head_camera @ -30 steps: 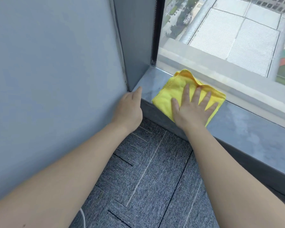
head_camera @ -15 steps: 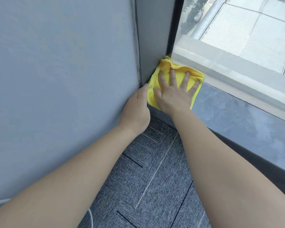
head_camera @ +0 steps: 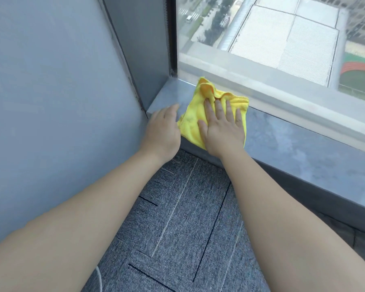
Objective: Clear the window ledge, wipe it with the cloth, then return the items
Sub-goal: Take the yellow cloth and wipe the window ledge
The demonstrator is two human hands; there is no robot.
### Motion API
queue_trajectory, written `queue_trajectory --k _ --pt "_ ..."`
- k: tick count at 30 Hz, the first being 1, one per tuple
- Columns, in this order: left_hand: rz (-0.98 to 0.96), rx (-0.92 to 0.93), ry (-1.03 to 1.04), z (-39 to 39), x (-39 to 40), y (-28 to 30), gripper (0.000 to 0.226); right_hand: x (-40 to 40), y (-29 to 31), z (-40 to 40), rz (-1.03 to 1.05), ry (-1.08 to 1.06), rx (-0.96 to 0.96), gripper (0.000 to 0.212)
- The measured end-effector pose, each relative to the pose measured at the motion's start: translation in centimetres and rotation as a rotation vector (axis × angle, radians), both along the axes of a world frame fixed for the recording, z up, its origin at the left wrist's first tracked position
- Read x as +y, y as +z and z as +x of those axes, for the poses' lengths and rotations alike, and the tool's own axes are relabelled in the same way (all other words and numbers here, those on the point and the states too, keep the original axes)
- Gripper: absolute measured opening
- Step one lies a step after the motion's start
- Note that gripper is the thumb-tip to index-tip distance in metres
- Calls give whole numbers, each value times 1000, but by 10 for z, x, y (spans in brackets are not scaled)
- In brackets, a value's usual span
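A yellow cloth lies bunched on the grey stone window ledge, a short way out from its left corner. My right hand presses flat on the cloth with fingers spread. My left hand rests on the ledge's front edge just left of the cloth, near the wall corner, holding nothing. No other items show on the ledge.
A grey wall closes the left side and meets the ledge at a corner. The window glass runs along the back of the ledge. Grey carpet tiles cover the floor below, with a white cable near the bottom.
The right hand slid the cloth left into the wall corner, then back out to the right along the ledge. The left hand stayed at the ledge's front edge.
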State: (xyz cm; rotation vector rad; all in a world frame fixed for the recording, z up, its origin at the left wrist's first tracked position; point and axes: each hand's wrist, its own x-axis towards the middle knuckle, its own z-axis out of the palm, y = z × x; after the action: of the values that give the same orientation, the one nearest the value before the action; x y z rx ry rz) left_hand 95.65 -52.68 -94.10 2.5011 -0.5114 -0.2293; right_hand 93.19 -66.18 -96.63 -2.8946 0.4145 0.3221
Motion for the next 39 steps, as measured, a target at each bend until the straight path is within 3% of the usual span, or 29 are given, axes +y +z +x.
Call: queue_trajectory --k 10,18,22,26,35,39 --pt "78 62 -151 -21 -47 -10 45 -61 1 -64 -27 -185 43 55" --pt "226 48 -241 -12 -57 -11 45 -71 10 -73 -16 -542 128 57" --pt "280 23 -307 -10 -59 -16 47 -45 8 -50 23 -386 122 54" --pt "257 13 -308 -12 -61 -14 66 -45 3 -57 11 -270 55 54" --pt "131 26 -383 -28 -91 -7 60 -78 1 -101 -16 -325 56 57" --pt "141 48 -417 -43 -109 -10 45 -103 1 -128 -20 -388 54 57"
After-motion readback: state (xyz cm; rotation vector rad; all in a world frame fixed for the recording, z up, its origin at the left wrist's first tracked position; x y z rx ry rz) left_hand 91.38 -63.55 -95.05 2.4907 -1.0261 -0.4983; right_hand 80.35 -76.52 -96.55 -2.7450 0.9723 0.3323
